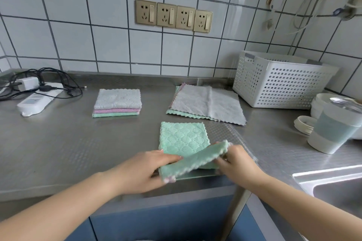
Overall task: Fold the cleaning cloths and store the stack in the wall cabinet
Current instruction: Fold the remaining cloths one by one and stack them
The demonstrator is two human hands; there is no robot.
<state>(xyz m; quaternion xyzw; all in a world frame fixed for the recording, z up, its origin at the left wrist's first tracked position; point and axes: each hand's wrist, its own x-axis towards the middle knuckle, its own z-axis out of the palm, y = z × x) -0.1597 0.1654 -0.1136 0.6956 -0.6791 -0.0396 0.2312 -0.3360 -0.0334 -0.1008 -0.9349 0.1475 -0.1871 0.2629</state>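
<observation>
A green quilted cloth [183,139] lies on the steel counter [58,143] near its front edge. My left hand [145,170] pinches its near left corner and my right hand [235,162] pinches its near right corner. Both hold the near edge lifted off the counter, so it sags over the flat part. Behind and to the left sits a folded stack [117,102] of three cloths: grey on top, pink, then green. Behind and to the right is a pile of unfolded cloths [207,103] with a grey one on top. No wall cabinet is in view.
A white perforated basket [282,82] stands at the back right. White containers and a lid [331,129] sit beside the sink [337,190] at the right. A power strip, charger and black cables [37,92] lie at the back left. Wall sockets [173,15] are on the tiles.
</observation>
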